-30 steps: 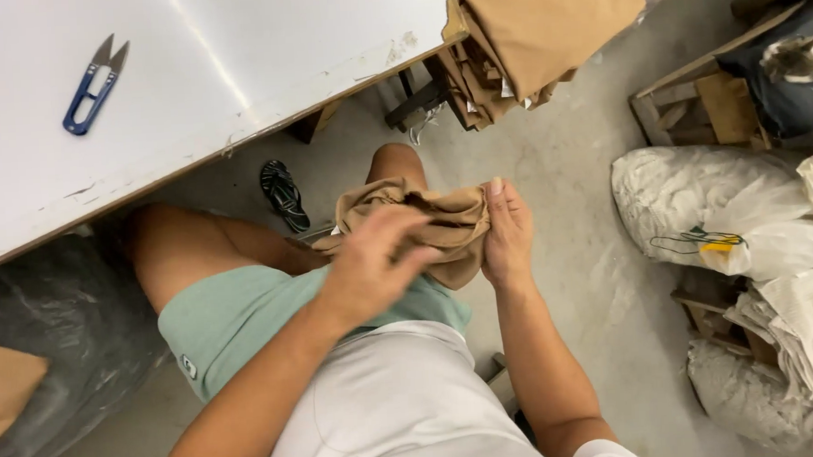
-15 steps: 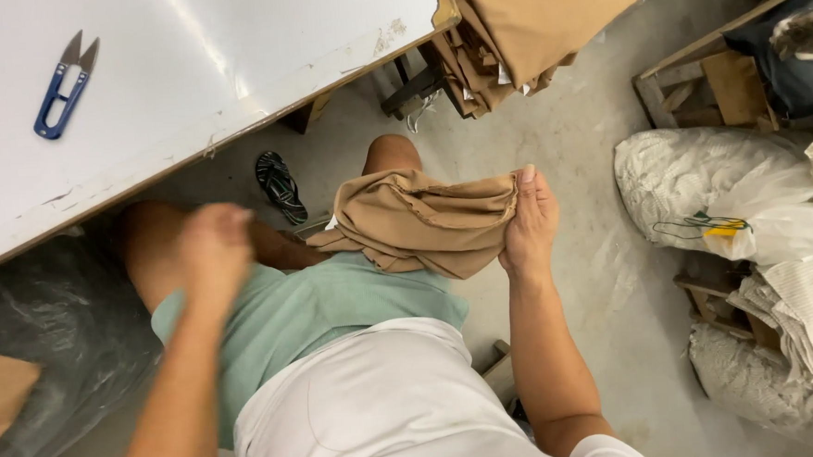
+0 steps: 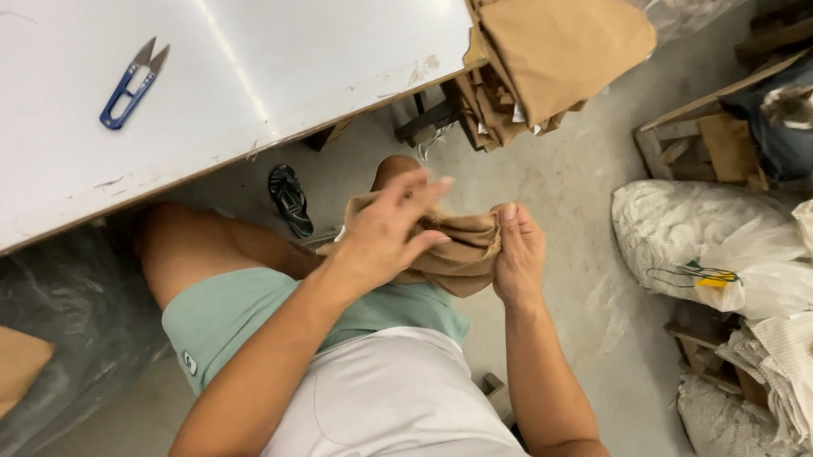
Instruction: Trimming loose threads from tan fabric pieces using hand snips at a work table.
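your right hand (image 3: 519, 255) grips the soft, light tan cloth (image 3: 459, 249) at its bunched edge, while your left hand (image 3: 388, 229) rests on it with fingers spread loose.

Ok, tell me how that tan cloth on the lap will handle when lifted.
The tan cloth is bunched in soft folds against the right hand, so it is probably floppy and will sag. The left hand spreads over it loosely; it seems light. Unlikely to slip or break.
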